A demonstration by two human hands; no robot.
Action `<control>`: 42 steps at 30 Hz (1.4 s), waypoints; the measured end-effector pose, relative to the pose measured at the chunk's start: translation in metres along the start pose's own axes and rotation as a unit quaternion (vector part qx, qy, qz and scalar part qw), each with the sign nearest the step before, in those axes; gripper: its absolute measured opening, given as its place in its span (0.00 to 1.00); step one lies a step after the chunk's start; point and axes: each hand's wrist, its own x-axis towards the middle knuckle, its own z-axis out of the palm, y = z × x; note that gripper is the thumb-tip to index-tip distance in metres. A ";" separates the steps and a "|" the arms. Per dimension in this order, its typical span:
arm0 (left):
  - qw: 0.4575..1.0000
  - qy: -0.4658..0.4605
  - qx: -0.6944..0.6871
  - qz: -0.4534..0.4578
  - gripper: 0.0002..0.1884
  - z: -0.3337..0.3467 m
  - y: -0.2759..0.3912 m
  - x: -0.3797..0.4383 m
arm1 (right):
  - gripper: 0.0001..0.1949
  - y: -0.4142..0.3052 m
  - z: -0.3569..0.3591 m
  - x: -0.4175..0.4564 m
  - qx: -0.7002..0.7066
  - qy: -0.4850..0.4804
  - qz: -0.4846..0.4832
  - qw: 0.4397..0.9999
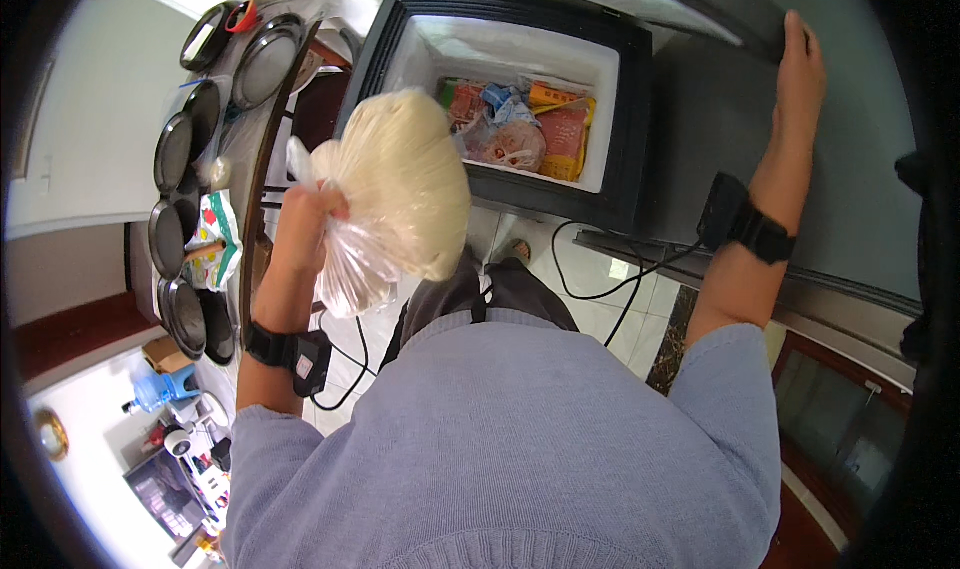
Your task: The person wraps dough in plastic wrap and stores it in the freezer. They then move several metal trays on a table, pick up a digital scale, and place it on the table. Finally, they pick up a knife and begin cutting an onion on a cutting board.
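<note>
My left hand (313,207) grips the gathered neck of a clear plastic bag (352,261). Inside the bag is a bulky, pale cream mass (409,183) that I cannot name for certain. It hangs over the near left corner of a black chest freezer (555,201), outside the opening. At the upper right, my right hand (801,74) holds the edge of the raised freezer lid (720,14). Packets and bagged food lie in the freezer's white interior, among them a red and yellow packet (562,134), a blue packet (510,104) and a bag of pinkish food (516,145).
On the left, a table (262,156) bears several dark round pans (171,153) and a green and white bag (216,243). A dark grey appliance or cabinet surface (847,194) stands right of the freezer. Black cables (592,297) hang from my wrist straps above the tiled floor (637,321).
</note>
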 end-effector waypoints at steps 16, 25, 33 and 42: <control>0.978 -0.182 0.065 -0.084 0.03 0.162 0.002 0.209 | 0.17 0.034 0.158 -0.144 -0.064 -0.461 0.108 0.879; 0.958 -0.218 0.182 0.032 0.06 0.175 -0.064 0.261 | 0.27 0.072 0.226 -0.177 0.014 -0.447 0.203 0.871; 0.955 -0.179 0.216 -0.093 0.17 0.181 -0.083 0.256 | 0.35 0.093 0.254 -0.191 -0.109 -0.501 0.171 0.841; 0.973 -0.196 0.106 -0.066 0.12 0.135 -0.094 0.263 | 0.14 0.110 0.243 -0.146 0.024 -0.463 0.369 0.805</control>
